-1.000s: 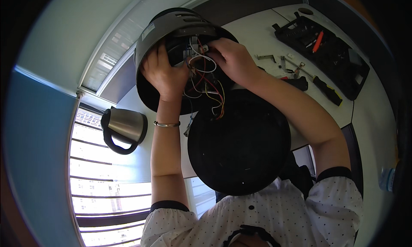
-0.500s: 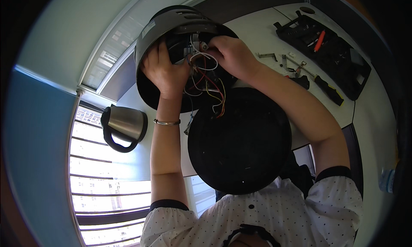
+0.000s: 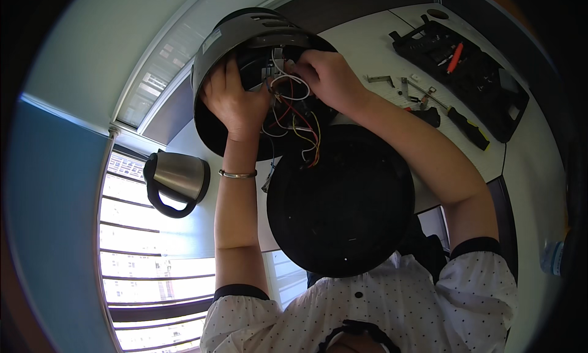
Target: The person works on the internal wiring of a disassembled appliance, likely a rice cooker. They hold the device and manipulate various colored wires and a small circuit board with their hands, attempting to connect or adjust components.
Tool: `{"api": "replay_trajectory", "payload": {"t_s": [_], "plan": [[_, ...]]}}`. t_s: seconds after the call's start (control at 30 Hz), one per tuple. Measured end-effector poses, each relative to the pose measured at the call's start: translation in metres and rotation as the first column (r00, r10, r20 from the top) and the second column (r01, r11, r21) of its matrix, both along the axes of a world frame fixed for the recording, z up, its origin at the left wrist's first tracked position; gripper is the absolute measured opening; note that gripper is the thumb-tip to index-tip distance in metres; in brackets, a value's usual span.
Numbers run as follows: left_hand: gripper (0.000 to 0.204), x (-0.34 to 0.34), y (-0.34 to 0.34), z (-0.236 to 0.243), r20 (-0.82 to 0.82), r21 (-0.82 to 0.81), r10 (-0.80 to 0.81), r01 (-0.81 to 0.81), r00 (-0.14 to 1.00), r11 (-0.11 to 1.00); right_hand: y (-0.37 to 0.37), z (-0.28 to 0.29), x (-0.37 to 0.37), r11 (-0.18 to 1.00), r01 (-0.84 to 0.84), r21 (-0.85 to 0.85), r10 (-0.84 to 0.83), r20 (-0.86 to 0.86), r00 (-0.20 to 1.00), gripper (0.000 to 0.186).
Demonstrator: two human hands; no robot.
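A round grey-and-black appliance housing (image 3: 245,31) lies tipped on its side, its open underside facing me. Inside it, thin white, red and yellow wires (image 3: 297,89) loop around a small metal bracket (image 3: 267,72). My left hand (image 3: 236,102) reaches into the housing, fingers apart along the inner wall, thumb beside the wires. My right hand (image 3: 327,77) is bent in at the other side, its fingertips closed near the bracket; what they pinch is hidden. A round black base cover (image 3: 343,206) hangs close to me, with the wires running to its upper edge.
A steel kettle (image 3: 177,178) with a black handle stands left, by the window blinds (image 3: 131,242). At right lie a black tool case (image 3: 462,71) with a red-handled tool (image 3: 455,59), a screwdriver (image 3: 468,129) and small loose parts (image 3: 407,89). A bottle (image 3: 554,258) shows at far right.
My right fingertips have shifted slightly left and now cover the small round part that showed beside them. The left hand stays in place; the black cover has moved very slightly left.
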State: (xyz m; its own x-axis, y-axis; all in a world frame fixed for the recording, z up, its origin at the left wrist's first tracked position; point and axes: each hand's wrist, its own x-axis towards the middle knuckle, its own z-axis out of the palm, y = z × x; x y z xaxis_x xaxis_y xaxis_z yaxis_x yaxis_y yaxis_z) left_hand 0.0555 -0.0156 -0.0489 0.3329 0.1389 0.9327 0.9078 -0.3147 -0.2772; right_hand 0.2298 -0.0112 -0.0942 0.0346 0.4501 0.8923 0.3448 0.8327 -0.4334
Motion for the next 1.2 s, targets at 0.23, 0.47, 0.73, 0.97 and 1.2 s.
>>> {"api": "replay_trajectory", "payload": {"t_s": [0.23, 0.47, 0.73, 0.97, 1.2], "plan": [[0.068, 0.000, 0.001, 0.001, -0.007, 0.004, -0.017, 0.017, 1.000, 1.000, -0.013, 0.013, -0.002, 0.872, -0.205, -0.444, 0.146, -0.162, 0.976, 0.025], [0.068, 0.003, 0.000, 0.002, -0.022, 0.000, -0.015, 0.015, 1.000, 1.000, -0.003, 0.005, -0.001, 0.980, 0.026, -0.198, -0.016, 0.053, 0.998, 0.025], [0.069, 0.003, 0.002, 0.003, -0.040, 0.009, -0.023, 0.023, 0.999, 1.000, -0.008, 0.008, -0.005, 0.909, -0.071, -0.410, 0.051, -0.059, 0.997, 0.025], [0.070, 0.006, -0.002, 0.004, -0.027, -0.035, 0.007, -0.008, 1.000, 0.999, -0.011, 0.011, 0.007, 0.929, -0.051, -0.367, 0.077, 0.057, 0.995, 0.026], [0.070, 0.010, 0.001, 0.005, -0.047, -0.039, 0.011, -0.013, 0.999, 0.999, 0.002, -0.004, 0.009, 0.993, 0.105, 0.047, -0.111, 0.173, 0.979, 0.016]]}}
